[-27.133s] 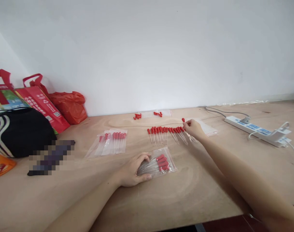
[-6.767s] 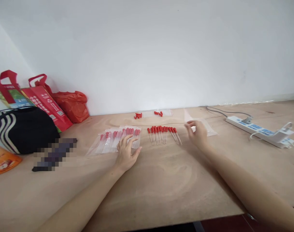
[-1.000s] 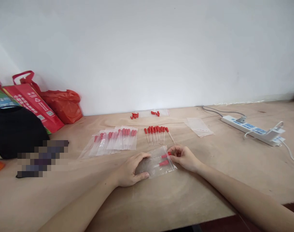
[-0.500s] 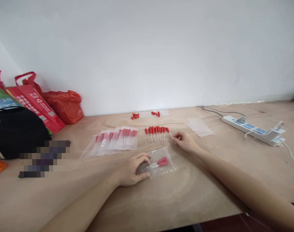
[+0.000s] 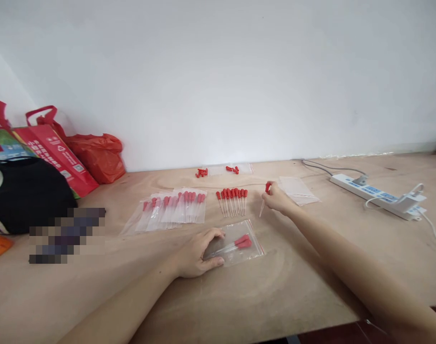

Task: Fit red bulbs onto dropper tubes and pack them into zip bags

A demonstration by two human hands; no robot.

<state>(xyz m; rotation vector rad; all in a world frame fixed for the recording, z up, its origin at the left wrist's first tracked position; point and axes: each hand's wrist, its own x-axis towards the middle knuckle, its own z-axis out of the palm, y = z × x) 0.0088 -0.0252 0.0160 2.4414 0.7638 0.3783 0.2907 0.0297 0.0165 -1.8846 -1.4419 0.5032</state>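
Note:
A clear zip bag with red-bulbed droppers inside lies at the centre front. My left hand rests on its left end, thumb and fingers apart, the fingertips touching the plastic. My right hand pinches a dropper by its red bulb, its thin clear stem pointing down. To the left of that hand, several loose droppers lie side by side in a row, bulbs toward the wall. Overlapping filled bags with red bulbs showing lie further left.
Flat bags lie right of my right hand. Small red bulbs and a clear bag sit near the wall. A power strip with cables is at right. Red bags and a black bag stand at left.
My right hand has moved slightly right and up, carrying one dropper away from the row's right end; the dropper now hangs steeply. My left hand stays on the bag.

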